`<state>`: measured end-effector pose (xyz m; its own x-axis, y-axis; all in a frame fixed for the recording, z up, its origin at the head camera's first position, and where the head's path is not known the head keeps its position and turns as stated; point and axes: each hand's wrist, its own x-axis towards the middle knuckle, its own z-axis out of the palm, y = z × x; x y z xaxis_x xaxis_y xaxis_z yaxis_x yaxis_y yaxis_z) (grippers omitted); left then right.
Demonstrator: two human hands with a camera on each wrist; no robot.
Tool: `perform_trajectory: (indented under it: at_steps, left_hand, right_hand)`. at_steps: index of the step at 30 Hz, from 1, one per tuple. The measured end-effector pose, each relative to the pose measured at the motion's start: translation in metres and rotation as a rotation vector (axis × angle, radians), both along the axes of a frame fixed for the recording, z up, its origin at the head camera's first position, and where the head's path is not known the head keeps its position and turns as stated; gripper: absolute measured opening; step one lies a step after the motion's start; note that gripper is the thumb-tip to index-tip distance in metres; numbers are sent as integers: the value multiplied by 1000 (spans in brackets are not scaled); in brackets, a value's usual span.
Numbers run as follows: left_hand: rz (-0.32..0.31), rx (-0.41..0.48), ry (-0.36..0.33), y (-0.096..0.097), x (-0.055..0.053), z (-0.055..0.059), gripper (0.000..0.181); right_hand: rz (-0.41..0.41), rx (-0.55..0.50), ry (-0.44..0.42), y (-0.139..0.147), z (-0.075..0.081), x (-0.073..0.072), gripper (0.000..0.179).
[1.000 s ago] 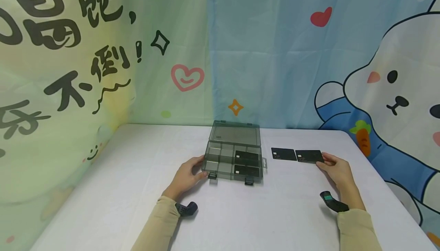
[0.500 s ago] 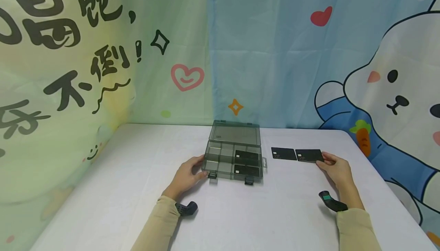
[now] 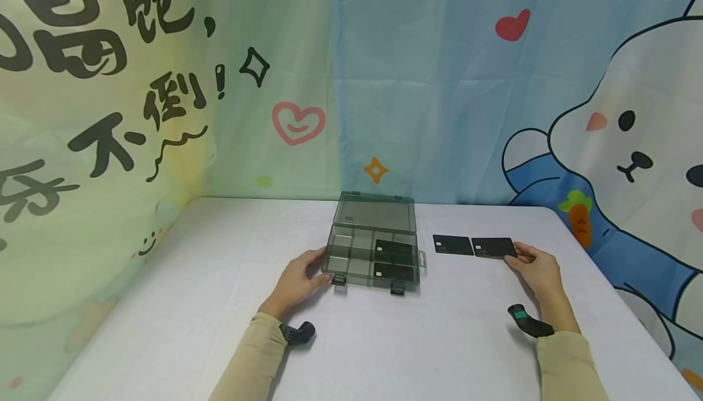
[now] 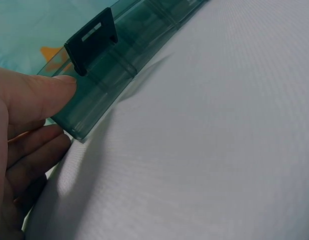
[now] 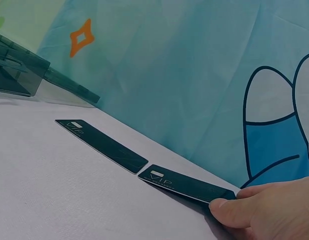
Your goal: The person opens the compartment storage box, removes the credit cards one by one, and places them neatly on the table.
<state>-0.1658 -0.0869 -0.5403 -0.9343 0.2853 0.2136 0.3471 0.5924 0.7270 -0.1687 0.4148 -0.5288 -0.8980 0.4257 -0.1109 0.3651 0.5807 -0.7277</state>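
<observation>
A clear grey-green compartment box [image 3: 357, 263] lies on the table with its lid [image 3: 376, 213] opened back. Two black cards, a rear card [image 3: 398, 251] and a front card [image 3: 396, 271], sit in its right-hand compartments. My left hand [image 3: 299, 279] grips the box's left front corner, thumb beside a dark latch [image 4: 94, 42] in the left wrist view. To the right of the box, a black VIP card [image 3: 453, 245] lies flat. Beside it, my right hand [image 3: 538, 270] pinches the right end of another VIP card [image 5: 187, 184], whose right end is tilted up off the table.
The white-covered table [image 3: 428, 340] reaches back to a printed cloth backdrop [image 3: 417, 83]. A small hanging tab [image 3: 422, 259] sticks out from the box's right side. Dark wrist devices, a left one [image 3: 298, 333] and a right one [image 3: 529, 321], sit on both wrists.
The right wrist has shifted slightly left, and the pinched card looks barely changed. The left hand and the box stay in place.
</observation>
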Motion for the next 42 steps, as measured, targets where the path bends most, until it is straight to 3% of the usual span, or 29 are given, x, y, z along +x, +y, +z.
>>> perform_trajectory:
  at_steps: [42]
  left_hand:
    - [-4, -7, 4, -1, -1, -1, 64]
  right_hand:
    - [14, 53, -5, -3, 2, 1, 56]
